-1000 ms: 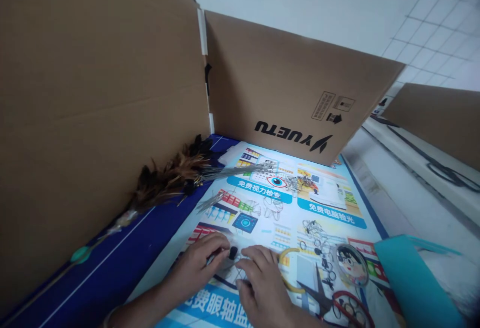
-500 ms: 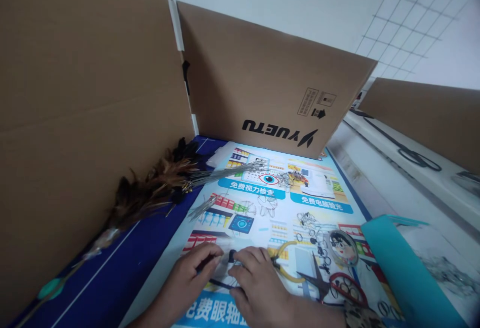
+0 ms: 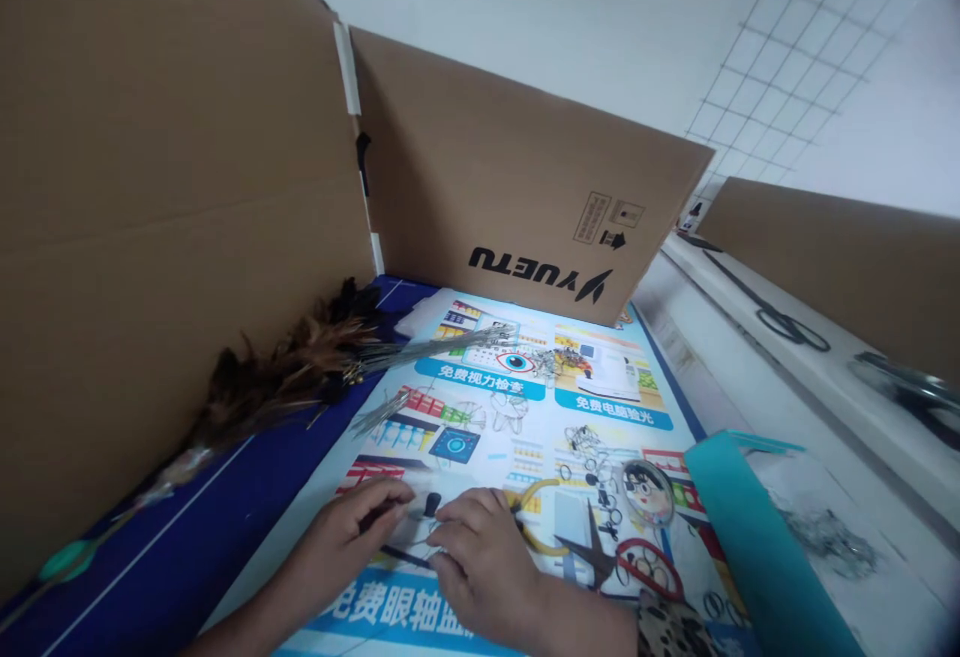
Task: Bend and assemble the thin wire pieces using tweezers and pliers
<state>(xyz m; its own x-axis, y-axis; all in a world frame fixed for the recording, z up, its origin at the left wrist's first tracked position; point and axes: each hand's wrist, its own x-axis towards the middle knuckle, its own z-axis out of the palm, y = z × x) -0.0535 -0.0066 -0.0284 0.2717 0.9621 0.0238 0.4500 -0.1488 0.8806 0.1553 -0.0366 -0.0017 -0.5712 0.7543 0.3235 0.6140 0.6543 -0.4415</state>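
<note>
Both hands [image 3: 361, 525] [image 3: 486, 555] curled, grip unclear — rounded yellow handles [image 3: 541, 484] alongside — flat printed sheet [image 3: 491, 473] beneath

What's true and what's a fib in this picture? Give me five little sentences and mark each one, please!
1. A small black piece shows between the left hand and the right hand. True.

2. The right hand is holding the scissors. False: they lie on the printed sheet beside it.

3. The feathers are inside the teal box. False: they lie by the cardboard panel, on the picture's left.

4. The yellow-handled tool is between the right hand and the scissors' red handles. True.

5. The scissors are shut. False: their blades are spread apart.
</note>
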